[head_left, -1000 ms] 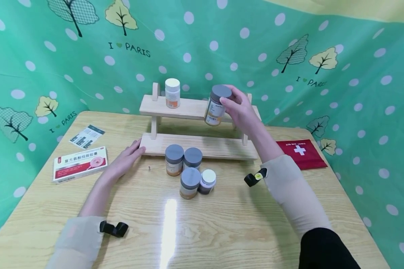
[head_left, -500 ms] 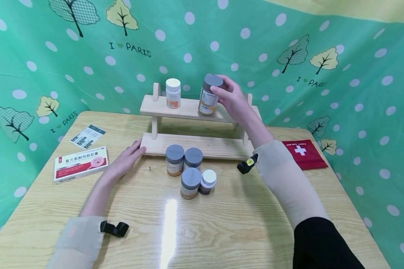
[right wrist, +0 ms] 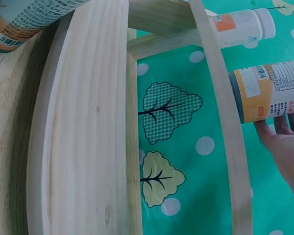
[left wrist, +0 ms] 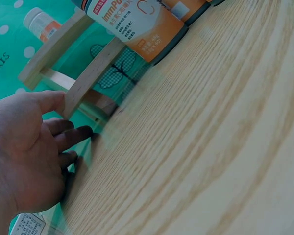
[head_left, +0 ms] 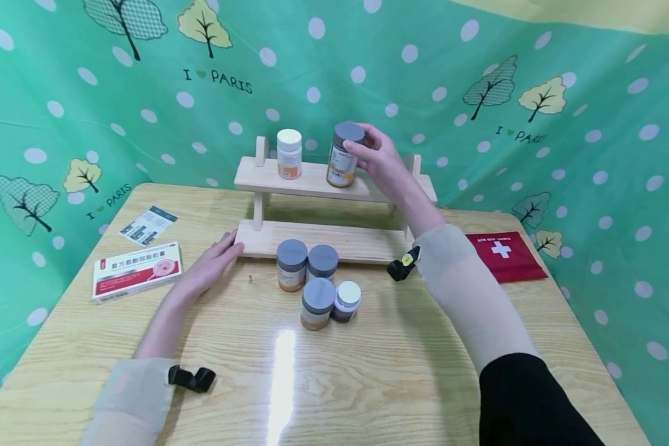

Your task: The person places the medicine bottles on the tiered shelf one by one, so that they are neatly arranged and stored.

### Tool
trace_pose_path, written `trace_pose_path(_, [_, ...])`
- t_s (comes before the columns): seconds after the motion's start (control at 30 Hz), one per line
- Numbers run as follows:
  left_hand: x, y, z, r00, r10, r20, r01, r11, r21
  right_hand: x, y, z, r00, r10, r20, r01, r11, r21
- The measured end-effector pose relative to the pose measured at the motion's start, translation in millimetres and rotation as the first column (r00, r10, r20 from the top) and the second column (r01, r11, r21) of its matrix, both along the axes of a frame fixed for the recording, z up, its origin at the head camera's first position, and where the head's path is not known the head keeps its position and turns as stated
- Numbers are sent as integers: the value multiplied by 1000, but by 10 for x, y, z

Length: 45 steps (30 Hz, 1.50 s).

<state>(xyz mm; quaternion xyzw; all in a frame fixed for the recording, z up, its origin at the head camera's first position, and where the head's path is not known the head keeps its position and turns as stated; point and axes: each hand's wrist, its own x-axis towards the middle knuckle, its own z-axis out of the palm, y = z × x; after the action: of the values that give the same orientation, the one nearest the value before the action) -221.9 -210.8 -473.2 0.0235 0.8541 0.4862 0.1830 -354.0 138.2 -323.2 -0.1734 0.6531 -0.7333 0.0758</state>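
Observation:
My right hand (head_left: pixel 383 156) grips a grey-lidded supplement bottle (head_left: pixel 342 162) near its top, thumb in front. The bottle stands nearly upright at the upper board of a wooden two-tier rack (head_left: pixel 334 240); in the right wrist view, the bottle's base (right wrist: pixel 238 98) overlaps that board's edge. To its left on the same board is a white-capped bottle (head_left: pixel 289 156). At the lower board's left end rests my left hand (head_left: pixel 212 263), its fingers loosely extended; in the left wrist view, a fingertip (left wrist: pixel 56 102) touches the board's end.
In front of the rack, several grey-lidded bottles (head_left: pixel 318 298) and one small white-capped bottle (head_left: pixel 347 301) stand grouped on the table. A medicine box (head_left: pixel 137 271) and a blister card (head_left: pixel 148 225) lie left. A red first-aid pouch (head_left: pixel 504 255) lies right; a polka-dot curtain (head_left: pixel 334 80) hangs behind.
My right hand has carried the grey-lidded bottle up, back and slightly left, from in front of the upper board to over it, and the bottle is straighter. The left hand stays put.

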Motion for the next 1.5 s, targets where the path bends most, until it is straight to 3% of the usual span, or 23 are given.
trace_pose_path(0.83, [6, 4, 12, 1000, 7, -3, -7, 1000, 17, -12, -17, -46, 1000, 10, -9, -9, 1000, 28])
trace_pose_path(1.2, [-1, 11, 11, 1000, 9, -6, -9, 1000, 10, 149, 119, -137, 992, -62, -107, 69, 996, 60])
trace_pose_path(1.5, [-4, 9, 1, 1000, 12, -11, -12, 1000, -9, 421, 250, -278, 971, -152, -183, 157, 988, 14])
